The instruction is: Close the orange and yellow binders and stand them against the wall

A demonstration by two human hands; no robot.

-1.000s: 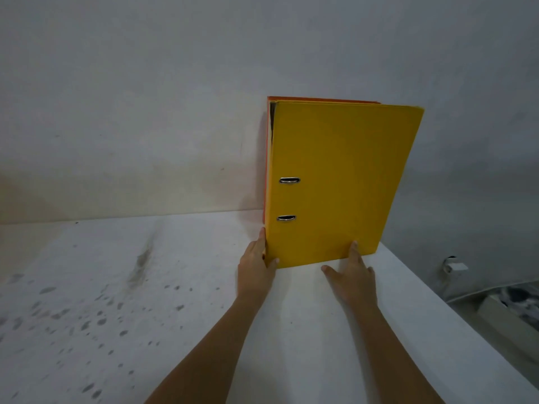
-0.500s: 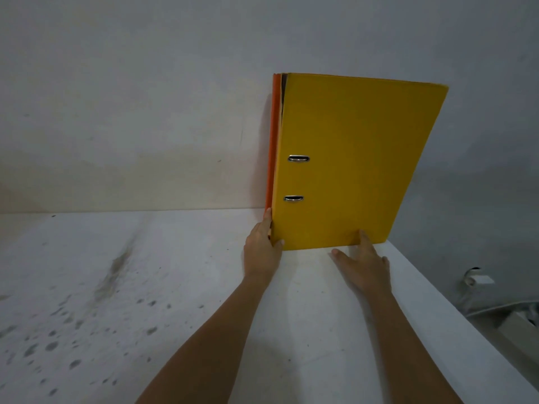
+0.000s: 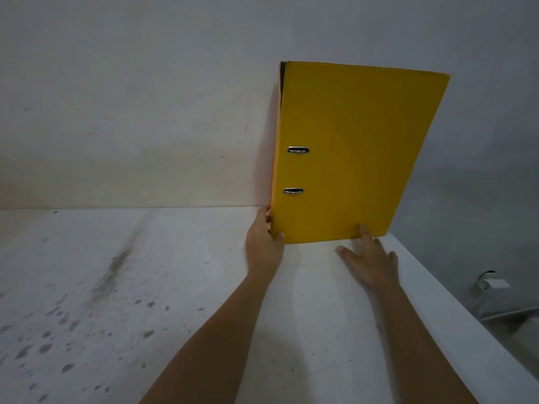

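Observation:
The yellow binder (image 3: 350,153) stands upright and shut at the back of the white table (image 3: 145,287), its front cover facing me with two metal slots. Behind it, only a thin sliver of the orange binder (image 3: 274,158) shows along the left edge, against the wall (image 3: 145,97). My left hand (image 3: 264,243) grips the lower left corner of the yellow binder, thumb on the front and fingers around the spine side. My right hand (image 3: 369,259) lies flat on the table, fingers spread, fingertips touching the binder's bottom edge near its right corner.
The table top is stained with dark spots on the left. Its right edge (image 3: 437,301) runs diagonally just right of my right arm, with a drop to the floor, where a white cable and wall socket (image 3: 490,282) sit.
The binders have settled more upright against the wall, and less of the orange one shows. My right hand slid slightly away from the bottom edge and flattened on the table.

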